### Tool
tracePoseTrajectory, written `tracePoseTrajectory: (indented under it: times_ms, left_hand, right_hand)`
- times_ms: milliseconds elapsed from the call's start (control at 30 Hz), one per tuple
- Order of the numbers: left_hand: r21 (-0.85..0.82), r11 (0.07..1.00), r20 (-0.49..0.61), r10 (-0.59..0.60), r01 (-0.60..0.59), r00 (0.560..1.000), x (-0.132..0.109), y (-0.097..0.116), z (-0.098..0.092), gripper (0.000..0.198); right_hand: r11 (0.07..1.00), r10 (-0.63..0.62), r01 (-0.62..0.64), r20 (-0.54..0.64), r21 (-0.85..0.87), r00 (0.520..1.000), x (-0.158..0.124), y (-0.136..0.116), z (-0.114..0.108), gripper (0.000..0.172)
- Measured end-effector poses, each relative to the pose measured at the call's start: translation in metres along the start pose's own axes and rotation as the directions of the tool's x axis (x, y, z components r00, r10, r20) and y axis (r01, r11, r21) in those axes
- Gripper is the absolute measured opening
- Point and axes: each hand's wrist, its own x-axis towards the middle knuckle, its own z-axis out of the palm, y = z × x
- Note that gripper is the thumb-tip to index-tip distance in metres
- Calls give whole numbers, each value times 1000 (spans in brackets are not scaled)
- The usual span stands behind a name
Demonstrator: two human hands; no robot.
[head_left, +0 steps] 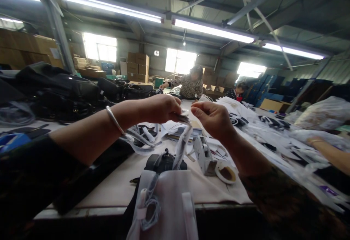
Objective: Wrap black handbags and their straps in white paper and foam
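My left hand (161,108), with a silver bangle on the wrist, is closed on the upper end of a strap wrapped in whitish film (182,141). The strap hangs down to a small black bag-like item (161,162) on the table. To the right, my right hand (213,118) is raised with thumb and forefinger pinched together, slightly apart from the strap. Whatever it may hold is too small to make out. Nearest me, a translucent whitish sheet (175,192) hangs over the table edge, with a coiled pale cord (153,212) on it.
A grey tape dispenser (203,152) and a tape roll (226,172) stand right of the strap. Black bags (60,90) are piled at left. White sheets (243,112) lie at right. Two people sit across; a co-worker's arm (330,152) reaches in from the right.
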Motion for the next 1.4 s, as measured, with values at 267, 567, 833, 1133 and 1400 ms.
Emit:
tracePoseTrajectory:
  times_ms: [267,567,833,1133,1400]
  left_hand:
    - [324,920,183,167,-220,969,15,18,-22,19]
    - [400,900,200,99,-174,975,25,44,-34,24]
    - [156,987,-285,-1,47,958,18,23,-13,21]
    - [-362,909,-227,-303,209,925,16,22,53,26]
    - [-361,914,-285,-300,188,910,15,30,81,24]
  right_hand:
    - [991,39,22,459,-129,888,17,-5,-16,35]
    - [787,-96,314,399,-530,912,7,-30,-8,22]
    - [715,434,-443,154,542,888,9,3,-1,32]
    - [358,656,-476,147,803,741,5,-3,11,34]
    - [284,711,-505,175,815,681,1,-5,10,27]
